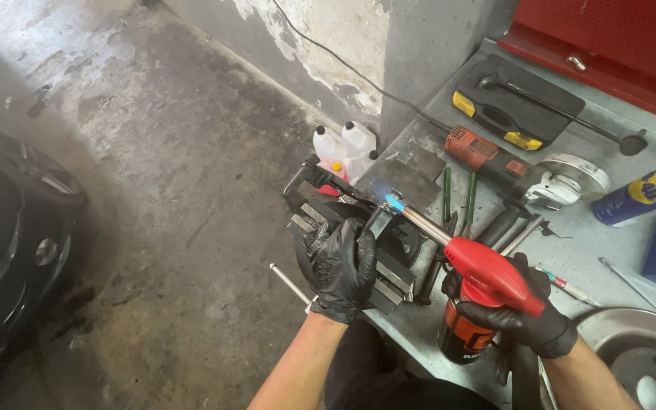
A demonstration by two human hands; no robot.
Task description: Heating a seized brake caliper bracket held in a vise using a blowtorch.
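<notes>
My right hand (529, 315), in a black glove, grips a red-headed gas torch (487, 273) mounted on an orange and black canister (461, 338). Its metal nozzle points up-left and a blue flame (383, 195) burns at the tip. The flame plays on a small metal part clamped in a dark bench vise (320, 201) at the bench's left edge. My left hand (339, 266), also in a black glove, rests on the vise body just below the clamped part. The vise's handle rod (288, 282) sticks out to the lower left.
The grey metal bench (586, 243) carries an orange angle grinder (487, 159), a black and yellow tool case (514, 110), a blue spray can (643, 193), green chisels (457, 193) and a brake disc (643, 353). White plastic jugs (347, 148) stand on the floor. A dark car (1, 228) is at left.
</notes>
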